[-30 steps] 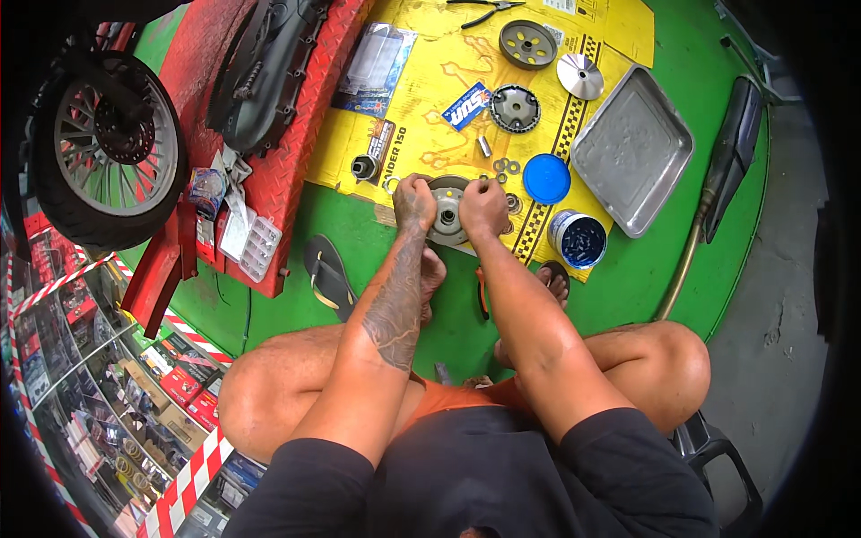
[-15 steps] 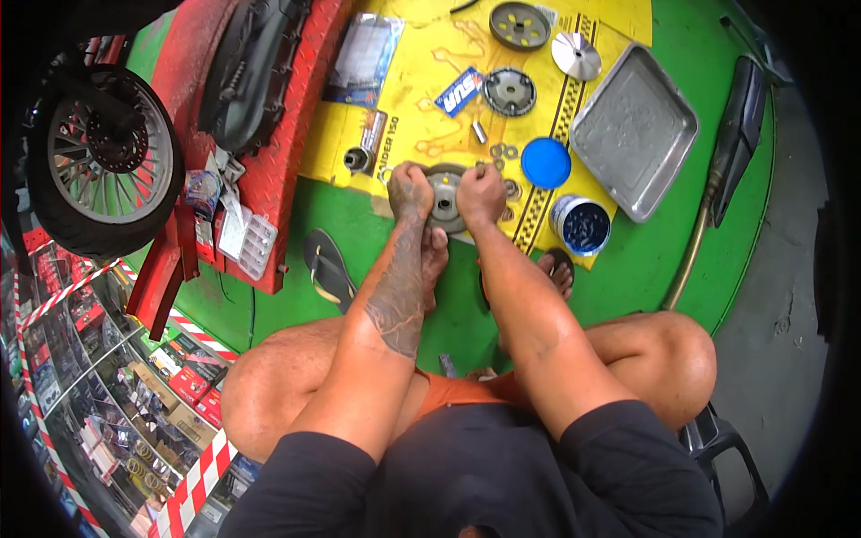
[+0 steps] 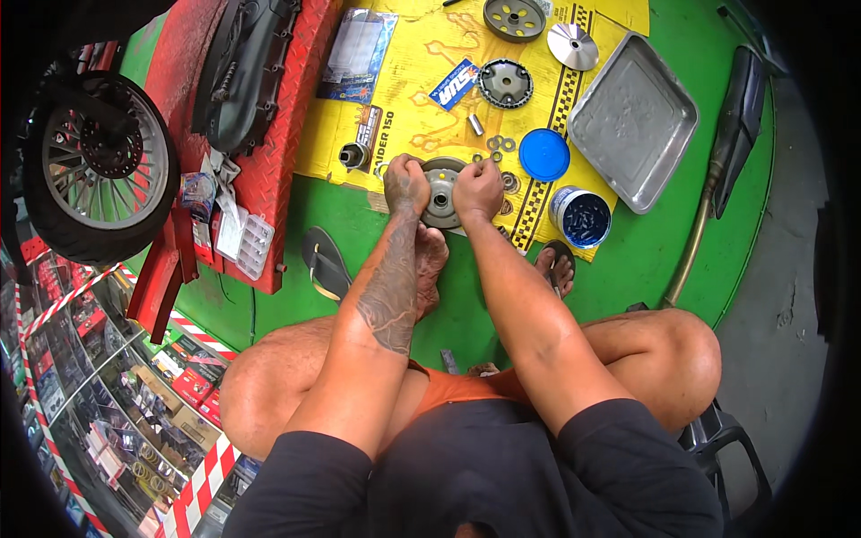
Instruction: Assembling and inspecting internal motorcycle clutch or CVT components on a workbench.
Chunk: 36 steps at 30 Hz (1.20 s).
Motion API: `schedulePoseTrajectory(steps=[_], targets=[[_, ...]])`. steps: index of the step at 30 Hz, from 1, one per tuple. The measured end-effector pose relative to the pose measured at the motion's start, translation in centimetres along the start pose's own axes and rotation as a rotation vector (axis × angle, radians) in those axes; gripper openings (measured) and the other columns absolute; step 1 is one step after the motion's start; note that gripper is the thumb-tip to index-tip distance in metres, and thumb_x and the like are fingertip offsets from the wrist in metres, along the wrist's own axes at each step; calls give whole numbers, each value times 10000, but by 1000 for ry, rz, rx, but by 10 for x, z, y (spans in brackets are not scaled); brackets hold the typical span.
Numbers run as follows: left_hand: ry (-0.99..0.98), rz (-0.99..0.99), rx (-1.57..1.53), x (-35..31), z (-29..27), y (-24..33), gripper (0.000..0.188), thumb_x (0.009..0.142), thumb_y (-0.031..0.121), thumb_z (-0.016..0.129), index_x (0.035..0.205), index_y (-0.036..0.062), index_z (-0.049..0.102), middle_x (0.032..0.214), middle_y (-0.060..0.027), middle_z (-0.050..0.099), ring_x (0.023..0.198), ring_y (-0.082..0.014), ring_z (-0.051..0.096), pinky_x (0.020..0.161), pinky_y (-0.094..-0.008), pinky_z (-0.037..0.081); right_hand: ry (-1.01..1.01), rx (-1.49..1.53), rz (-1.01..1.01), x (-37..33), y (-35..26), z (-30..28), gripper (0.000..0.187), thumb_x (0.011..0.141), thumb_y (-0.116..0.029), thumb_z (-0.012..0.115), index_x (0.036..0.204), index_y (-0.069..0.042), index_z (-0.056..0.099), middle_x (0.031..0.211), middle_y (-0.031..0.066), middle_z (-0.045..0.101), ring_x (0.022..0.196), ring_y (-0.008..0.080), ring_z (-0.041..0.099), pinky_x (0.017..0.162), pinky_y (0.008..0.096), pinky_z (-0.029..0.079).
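Note:
Between my hands is a round grey metal clutch pulley (image 3: 440,215) with a hub in its middle, near the close edge of a yellow printed sheet. Curled round the pulley's left rim is my left hand (image 3: 406,186). My right hand (image 3: 478,190) closes on the opposite rim, its fingers bent inward. The fingertips of both hands are partly hidden. Just beyond the right hand lie small metal rings (image 3: 508,144) and a short metal sleeve (image 3: 476,124). To the right are a blue lid (image 3: 543,154) and a tub of dark blue grease (image 3: 583,217).
Further off are a variator (image 3: 505,83), a clutch bell (image 3: 515,20) and a shiny disc (image 3: 572,47). A metal tray (image 3: 637,121) lies right, beside an exhaust pipe (image 3: 695,238). A socket (image 3: 352,155) sits left, near a red ramp (image 3: 296,99) and a wheel (image 3: 103,161).
Both hands keep their hold on the pulley with little visible movement. The view has shifted slightly, and my left foot shows a little more below the pulley.

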<state>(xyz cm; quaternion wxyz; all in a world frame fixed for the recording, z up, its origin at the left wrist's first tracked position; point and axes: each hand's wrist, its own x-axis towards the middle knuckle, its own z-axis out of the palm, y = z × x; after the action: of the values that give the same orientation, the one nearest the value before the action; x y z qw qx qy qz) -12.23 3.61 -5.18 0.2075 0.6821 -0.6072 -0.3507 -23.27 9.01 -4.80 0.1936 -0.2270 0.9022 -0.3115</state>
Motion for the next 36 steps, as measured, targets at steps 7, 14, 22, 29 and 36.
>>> schedulePoseTrajectory(steps=[7,14,22,29,36], targets=[[17,12,4,-1,1,1,311,895,187,439,824,19,690,920,-187,705,875,-399,623,820,-451,498,0,23,-4,0,-1,-2,157,899,-223,535,821,-87,541,827,126,668,748,438,611,681,546,486],[20,-18,9,1,1,-2,298,896,181,449,817,17,685,920,-189,701,867,-398,616,818,-448,496,-88,-59,-114,6,-23,-6,272,933,-277,519,854,-60,662,862,145,693,760,444,624,697,538,504],[-2,-34,15,-4,2,2,286,899,182,463,817,13,679,924,-188,693,856,-398,607,814,-453,496,-689,-318,-287,39,-63,-13,489,970,-367,497,878,46,743,860,248,726,795,479,670,730,531,533],[7,-34,44,-2,2,1,286,901,184,466,837,13,687,921,-191,693,851,-399,607,812,-457,498,-676,-226,-338,41,-59,-9,499,963,-362,500,848,69,725,867,286,724,785,495,675,724,536,539],[-514,155,572,50,-45,35,278,923,215,515,893,27,717,987,-199,744,869,-410,679,759,-497,526,-680,-269,-324,38,-63,-6,482,957,-345,506,839,71,718,877,288,724,801,497,674,731,534,540]])
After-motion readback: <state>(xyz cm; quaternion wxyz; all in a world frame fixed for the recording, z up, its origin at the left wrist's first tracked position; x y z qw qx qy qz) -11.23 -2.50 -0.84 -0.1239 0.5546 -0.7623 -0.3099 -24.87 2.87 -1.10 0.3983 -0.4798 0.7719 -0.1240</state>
